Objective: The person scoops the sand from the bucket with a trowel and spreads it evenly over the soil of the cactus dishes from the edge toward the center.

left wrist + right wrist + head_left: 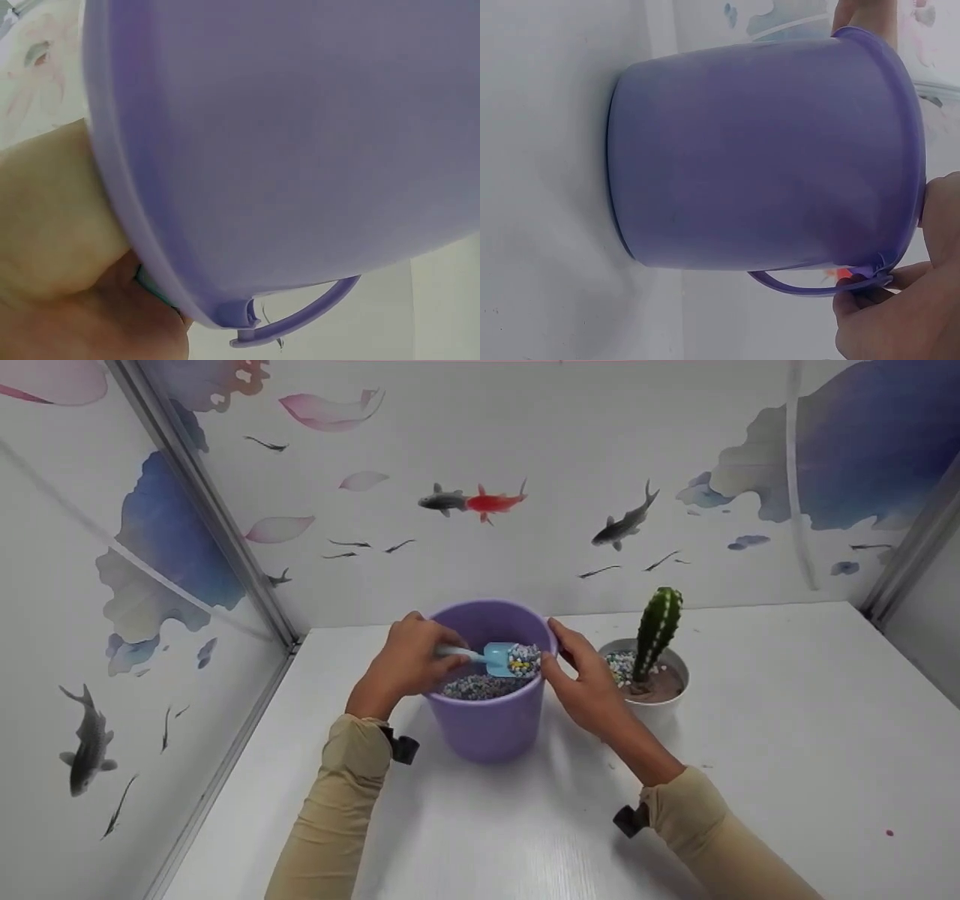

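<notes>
A purple bucket (487,727) stands on the white table, with small mixed-coloured pebbles (476,688) inside. My left hand (411,656) reaches over the bucket's left rim and pinches the handle of a small light-blue shovel (496,659). Pebbles, some of them yellow, fill the shovel's scoop, which lies across the bucket's mouth near the right wall. At that side, my right hand (589,686) grips the bucket rim between thumb and fingers. In the left wrist view the bucket wall (285,150) hides most of the left hand. The right wrist view shows the bucket's handle (802,289) hanging down its side.
A green cactus (658,630) grows in a white pot (656,711) right of the bucket, with brown soil and some coloured pebbles in it. Behind the table rises a white wall painted with fish (626,521). A small red speck (889,832) lies at the table's right.
</notes>
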A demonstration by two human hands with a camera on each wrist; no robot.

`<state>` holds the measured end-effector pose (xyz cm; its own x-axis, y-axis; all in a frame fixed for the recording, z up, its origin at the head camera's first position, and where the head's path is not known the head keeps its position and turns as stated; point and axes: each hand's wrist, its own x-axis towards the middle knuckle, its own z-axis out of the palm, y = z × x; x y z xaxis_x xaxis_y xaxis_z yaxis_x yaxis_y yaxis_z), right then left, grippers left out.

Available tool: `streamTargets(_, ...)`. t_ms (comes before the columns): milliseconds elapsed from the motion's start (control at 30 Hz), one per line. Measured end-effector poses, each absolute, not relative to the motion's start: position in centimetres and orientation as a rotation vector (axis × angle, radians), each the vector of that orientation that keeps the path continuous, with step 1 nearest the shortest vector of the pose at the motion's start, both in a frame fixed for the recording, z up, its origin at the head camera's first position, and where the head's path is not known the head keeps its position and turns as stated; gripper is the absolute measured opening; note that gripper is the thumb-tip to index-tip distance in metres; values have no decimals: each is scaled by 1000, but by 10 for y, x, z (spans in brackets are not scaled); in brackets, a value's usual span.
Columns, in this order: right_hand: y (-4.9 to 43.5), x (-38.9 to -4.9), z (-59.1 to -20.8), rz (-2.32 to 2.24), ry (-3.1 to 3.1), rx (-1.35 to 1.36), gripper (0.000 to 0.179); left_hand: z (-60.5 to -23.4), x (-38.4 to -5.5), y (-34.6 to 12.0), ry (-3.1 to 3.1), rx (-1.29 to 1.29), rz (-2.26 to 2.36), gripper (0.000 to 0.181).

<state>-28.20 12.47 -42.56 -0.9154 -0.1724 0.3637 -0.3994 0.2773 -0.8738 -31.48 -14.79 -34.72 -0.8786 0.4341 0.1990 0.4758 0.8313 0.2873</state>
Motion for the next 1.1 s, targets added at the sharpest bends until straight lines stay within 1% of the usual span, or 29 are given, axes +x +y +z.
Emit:
streamTargets(267,126,-284,-428,1735,-2317,552,65,-349,-307,-153,-2835,-691,-598,20)
streamTargets(733,131,-283,-429,1772,-2264,570,64,-347,-294,-160,-2759,-678,-603,23)
streamTargets(967,136,-282,-431,1753,-2256,587,64,-345,-291,-164,-2706,-690,-665,21)
streamTargets(1100,139,-279,-433,1724,-2243,605,61,-344,-289,-166,-2674,-697,-692,19)
